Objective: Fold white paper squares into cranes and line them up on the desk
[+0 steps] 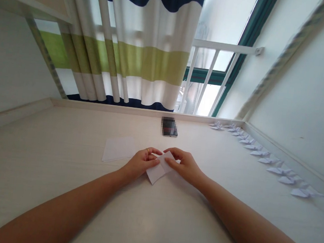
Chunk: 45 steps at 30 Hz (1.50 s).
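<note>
A folded piece of white paper (157, 171) is held between both hands above the middle of the pale desk, one corner pointing down toward me. My left hand (143, 161), with a ring on one finger, pinches its left edge between thumb and fingers. On the opposite side my right hand (185, 162) grips the upper right part, thumb on top and fingers behind. The fingers partly hide the paper's far edge. Just left of my left hand lie flat sheets of white paper (117, 148).
A dark phone-like object (169, 127), partly pixelated, lies beyond my hands. Several folded white paper cranes (267, 160) line the desk's right side along the wall. A striped curtain (145, 58) and a window with white bars (209, 76) stand behind the desk (43, 186).
</note>
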### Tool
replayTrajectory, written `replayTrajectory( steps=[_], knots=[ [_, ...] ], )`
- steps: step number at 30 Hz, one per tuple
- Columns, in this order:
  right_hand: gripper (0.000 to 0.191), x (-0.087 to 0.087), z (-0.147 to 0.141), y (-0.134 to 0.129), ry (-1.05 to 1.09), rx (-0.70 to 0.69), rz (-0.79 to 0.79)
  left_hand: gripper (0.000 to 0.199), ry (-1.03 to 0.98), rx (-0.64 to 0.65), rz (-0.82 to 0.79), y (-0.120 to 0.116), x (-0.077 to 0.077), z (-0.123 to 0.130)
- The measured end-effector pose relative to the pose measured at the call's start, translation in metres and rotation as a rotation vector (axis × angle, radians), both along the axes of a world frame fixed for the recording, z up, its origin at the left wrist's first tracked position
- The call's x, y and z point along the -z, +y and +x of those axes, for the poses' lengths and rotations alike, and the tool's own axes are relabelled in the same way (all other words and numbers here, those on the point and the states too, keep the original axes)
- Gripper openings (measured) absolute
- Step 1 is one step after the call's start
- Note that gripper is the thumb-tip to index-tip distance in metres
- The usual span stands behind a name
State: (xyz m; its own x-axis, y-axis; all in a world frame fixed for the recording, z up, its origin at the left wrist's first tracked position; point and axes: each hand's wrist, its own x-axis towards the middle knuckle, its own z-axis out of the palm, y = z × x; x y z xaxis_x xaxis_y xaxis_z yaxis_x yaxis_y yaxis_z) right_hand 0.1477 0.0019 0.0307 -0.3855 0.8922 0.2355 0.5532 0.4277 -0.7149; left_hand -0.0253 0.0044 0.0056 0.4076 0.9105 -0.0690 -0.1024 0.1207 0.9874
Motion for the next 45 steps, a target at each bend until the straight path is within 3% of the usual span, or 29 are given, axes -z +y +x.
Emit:
replayTrajectory(
  steps=[5,14,29,39,45],
  knots=[
    [0.018,0.002,0.0,0.0,0.03,0.025,-0.048,0.04,0.031,0.014,0.025,-0.004,-0.003,0.003],
    [0.017,0.0,0.0,-0.003,0.079,0.067,0.075,0.03,0.117,-0.005,-0.032,-0.003,-0.004,0.002],
    [0.026,0.003,0.002,-0.002,0.176,-0.118,0.092,0.022,0.01,-0.107,-0.155,-0.006,-0.01,0.004],
    [0.027,-0.004,0.005,-0.003,0.193,-0.245,0.16,0.015,-0.061,-0.083,-0.188,-0.007,-0.016,0.003],
    [0.033,0.0,0.004,-0.001,0.232,-0.285,0.208,0.025,-0.034,-0.024,-0.129,-0.004,-0.013,0.001]
  ],
)
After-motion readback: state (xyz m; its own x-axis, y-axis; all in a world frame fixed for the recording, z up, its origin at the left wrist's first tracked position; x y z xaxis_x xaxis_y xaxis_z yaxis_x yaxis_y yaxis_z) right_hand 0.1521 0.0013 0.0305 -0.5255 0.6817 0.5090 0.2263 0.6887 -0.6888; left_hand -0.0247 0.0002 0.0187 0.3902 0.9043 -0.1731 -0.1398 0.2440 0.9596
